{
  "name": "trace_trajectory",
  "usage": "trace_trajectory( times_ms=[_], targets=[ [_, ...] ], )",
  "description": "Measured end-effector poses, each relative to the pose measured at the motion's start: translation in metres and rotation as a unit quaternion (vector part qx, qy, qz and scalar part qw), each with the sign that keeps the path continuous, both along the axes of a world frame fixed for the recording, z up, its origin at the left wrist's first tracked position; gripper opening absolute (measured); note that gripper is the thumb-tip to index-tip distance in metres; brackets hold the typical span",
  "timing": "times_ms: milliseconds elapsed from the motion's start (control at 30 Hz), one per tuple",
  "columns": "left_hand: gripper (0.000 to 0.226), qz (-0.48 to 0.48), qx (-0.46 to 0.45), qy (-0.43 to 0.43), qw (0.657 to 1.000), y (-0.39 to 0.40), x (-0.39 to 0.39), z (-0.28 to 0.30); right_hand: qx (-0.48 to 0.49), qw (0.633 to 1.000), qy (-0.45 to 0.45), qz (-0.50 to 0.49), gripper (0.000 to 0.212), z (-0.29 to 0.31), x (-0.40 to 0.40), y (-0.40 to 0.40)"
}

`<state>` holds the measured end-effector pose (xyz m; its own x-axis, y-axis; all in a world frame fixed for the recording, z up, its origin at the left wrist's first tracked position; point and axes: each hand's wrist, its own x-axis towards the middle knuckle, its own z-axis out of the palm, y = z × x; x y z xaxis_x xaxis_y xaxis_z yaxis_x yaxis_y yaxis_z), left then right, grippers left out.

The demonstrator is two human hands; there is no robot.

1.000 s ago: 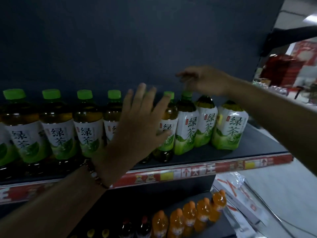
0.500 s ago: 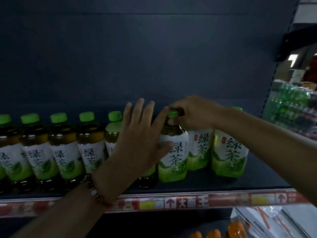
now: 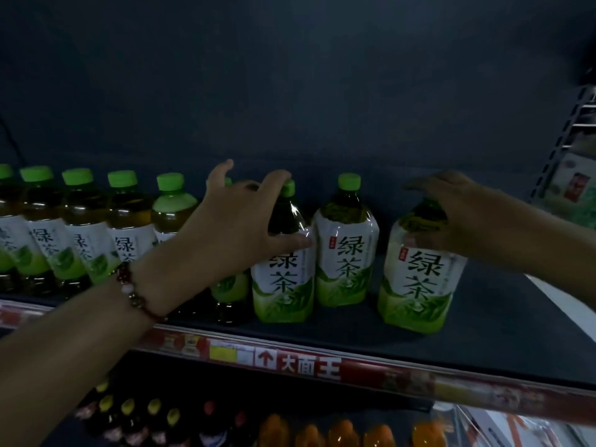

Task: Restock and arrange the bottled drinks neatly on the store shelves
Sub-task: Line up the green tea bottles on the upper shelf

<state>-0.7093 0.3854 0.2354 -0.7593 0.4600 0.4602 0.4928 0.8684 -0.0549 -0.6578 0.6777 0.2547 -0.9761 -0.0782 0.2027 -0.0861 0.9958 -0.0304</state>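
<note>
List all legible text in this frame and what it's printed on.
"绿茶": labels of the green tea bottles on the shelf.
"大面王", after an up arrow: red price strip on the shelf's front edge.
Small red stamp on the bottle labels: too small to read.
Lower-shelf bottles: too blurred to read.

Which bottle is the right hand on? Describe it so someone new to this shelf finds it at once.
Start at the dark shelf with the red price strip along its front edge and follow the row of green tea bottles to its right end. The last bottle stands apart, with a gap between it and its neighbour. The right hand covers its top, hiding its cap.
</note>
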Motion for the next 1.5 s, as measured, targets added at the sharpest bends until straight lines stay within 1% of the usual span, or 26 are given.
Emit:
trace_trajectory(
  times_ms=[67,167,233,267,333,400,467,533,567,633,700,800,967,1100,1200,1300,1400,1467,1500],
  targets=[
    [0.092,-0.006,0.013,-0.033,0.999,-0.002,-0.001,0.003,0.003,1.000,-0.007,-0.001,0.086,0.003,-0.005,0.015],
    [0.090,-0.025,0.024,-0.047,0.998,-0.006,-0.004,0.004,-0.013,1.000,-0.018,0.000,0.089,0.007,-0.009,0.027],
    [0.091,-0.035,0.024,-0.053,0.998,-0.007,-0.003,0.005,-0.005,1.000,0.014,0.016,0.093,0.012,-0.006,0.019],
    [0.092,-0.039,0.019,-0.053,0.998,-0.007,-0.003,0.004,-0.020,0.998,0.037,0.036,0.093,0.015,-0.006,0.010],
    [0.093,-0.049,0.008,-0.042,0.998,-0.007,-0.002,0.002,-0.113,0.990,0.046,0.064,0.086,0.021,-0.009,-0.019],
    [0.092,-0.063,0.007,-0.038,0.997,-0.011,-0.004,0.002,-0.211,0.975,-0.006,0.072,0.081,0.023,-0.022,-0.047],
    [0.090,-0.081,0.012,-0.045,0.996,-0.014,-0.007,0.003,-0.263,0.962,-0.052,0.055,0.074,0.018,-0.038,-0.065],
    [0.088,-0.101,0.010,-0.050,0.994,-0.017,-0.009,0.004,-0.317,0.947,-0.051,0.029,0.056,0.008,-0.048,-0.073],
    [0.087,-0.109,0.006,-0.046,0.993,-0.018,-0.010,0.003,-0.360,0.932,-0.046,0.021,0.049,0.002,-0.051,-0.073],
    [0.085,-0.117,0.005,-0.034,0.993,-0.018,-0.011,0.001,-0.417,0.908,-0.032,0.021,0.043,-0.007,-0.053,-0.067],
    [0.085,-0.117,0.011,-0.026,0.993,-0.018,-0.012,0.000,-0.420,0.907,-0.016,0.020,0.039,-0.010,-0.048,-0.068],
    [0.086,-0.112,0.006,-0.020,0.994,-0.017,-0.010,-0.001,-0.393,0.919,-0.007,0.000,0.038,-0.006,-0.037,-0.072],
    [0.090,-0.092,-0.003,0.015,0.996,-0.013,-0.004,-0.002,-0.367,0.930,0.013,-0.009,0.031,-0.004,-0.013,-0.078],
    [0.091,-0.101,0.006,0.008,0.995,-0.014,-0.002,-0.003,-0.414,0.909,0.044,-0.008,0.028,-0.015,-0.004,-0.084],
    [0.093,-0.096,-0.002,0.006,0.995,-0.013,0.002,0.000,-0.411,0.909,0.073,-0.016,0.025,-0.023,-0.003,-0.085],
    [0.094,-0.086,-0.004,0.010,0.996,-0.013,0.004,-0.001,-0.390,0.914,0.107,-0.017,0.030,-0.030,-0.001,-0.090],
    [0.096,-0.050,-0.025,0.051,0.997,-0.010,0.004,-0.004,-0.370,0.918,0.142,-0.027,0.026,-0.036,0.003,-0.094],
    [0.096,-0.016,-0.039,0.092,0.995,-0.006,0.007,-0.008,-0.389,0.909,0.147,-0.024,0.028,-0.038,0.003,-0.095],
    [0.095,-0.015,-0.034,0.116,0.993,-0.003,0.010,-0.013,-0.403,0.903,0.149,-0.019,0.031,-0.037,0.004,-0.093]
  ],
)
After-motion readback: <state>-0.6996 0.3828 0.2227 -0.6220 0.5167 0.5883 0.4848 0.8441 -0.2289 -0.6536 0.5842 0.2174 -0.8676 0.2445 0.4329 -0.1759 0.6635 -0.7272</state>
